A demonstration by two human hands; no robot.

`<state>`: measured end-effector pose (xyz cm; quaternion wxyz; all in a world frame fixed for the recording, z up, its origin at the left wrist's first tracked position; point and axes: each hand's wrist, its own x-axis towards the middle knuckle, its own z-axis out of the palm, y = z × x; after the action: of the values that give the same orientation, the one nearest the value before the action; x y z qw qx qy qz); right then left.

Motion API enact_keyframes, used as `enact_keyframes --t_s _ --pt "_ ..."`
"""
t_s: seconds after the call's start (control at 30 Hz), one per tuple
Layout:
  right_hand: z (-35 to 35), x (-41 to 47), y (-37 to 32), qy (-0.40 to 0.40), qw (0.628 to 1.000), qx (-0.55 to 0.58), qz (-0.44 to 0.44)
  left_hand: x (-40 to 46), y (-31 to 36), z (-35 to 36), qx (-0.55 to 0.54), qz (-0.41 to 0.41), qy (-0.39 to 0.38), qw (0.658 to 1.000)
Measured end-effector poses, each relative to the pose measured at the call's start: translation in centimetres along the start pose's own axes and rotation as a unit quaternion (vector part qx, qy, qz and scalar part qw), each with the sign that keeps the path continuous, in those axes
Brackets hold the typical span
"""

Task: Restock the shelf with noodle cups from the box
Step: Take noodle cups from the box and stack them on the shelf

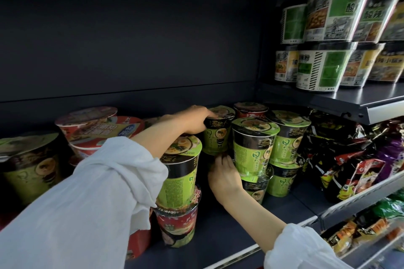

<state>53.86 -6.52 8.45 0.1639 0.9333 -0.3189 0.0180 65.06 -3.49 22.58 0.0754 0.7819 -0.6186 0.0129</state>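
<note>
While both hands are working among the stacked green noodle cups on the dark shelf (pixel 220 244), the cup that matters is the one at the back, a green-and-black noodle cup (pixel 216 135) sitting just behind the front stack of two green cups (pixel 253 148). The left hand (pixel 194 119) is reaching over from above, its fingers curling down round the cup's lid rim and holding it there. The right hand (pixel 223 173) is lying lower, just left of the front stack, fingers pressing toward the base of the upper cup; whether they are truly gripping it I cannot tell.

Judging by the look of it, such a cup is handling light and fairly stiff, though the shrink-wrap film is likely making it slippery and the thin wall may dent under a hard squeeze. The rim under the lid seems the safest place to take hold, since the taper gives the fingers a ledge.

Each cup is showing a black band near the top, a lime-green body with pale characters, and a foil lid picturing a bowl of noodles. Smaller red-lidded cups (pixel 250 108) are standing behind the front stack.
</note>
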Motion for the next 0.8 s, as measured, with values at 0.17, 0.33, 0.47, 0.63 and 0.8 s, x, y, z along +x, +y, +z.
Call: enact_keyframes --t_s 0.17,0.33,0.47,0.63,0.8 --pt "-1.7 -1.6 0.3 0.078 0.981 0.178 -0.029 -2.2 0.3 -1.0 -0.028 -0.019 0.056 0.998" --pt "-2.5 -2.8 0.2 0.043 0.878 0.474 -0.056 -5.5 0.3 -1.9 0.017 -0.056 0.048 0.997" --pt "-1.3 -4.2 -0.1 -0.076 0.788 0.603 -0.096 -8.0 1.3 -2.3 -0.020 -0.043 0.077 0.996" --pt "-0.2 -5.4 -3.5 -0.059 0.790 0.608 -0.053 -10.3 2.1 -1.5 -0.022 -0.041 0.082 0.996" --pt "-1.0 -6.9 -3.2 0.009 0.806 0.591 0.022 -12.1 2.4 -1.1 -0.036 -0.017 0.019 0.999"
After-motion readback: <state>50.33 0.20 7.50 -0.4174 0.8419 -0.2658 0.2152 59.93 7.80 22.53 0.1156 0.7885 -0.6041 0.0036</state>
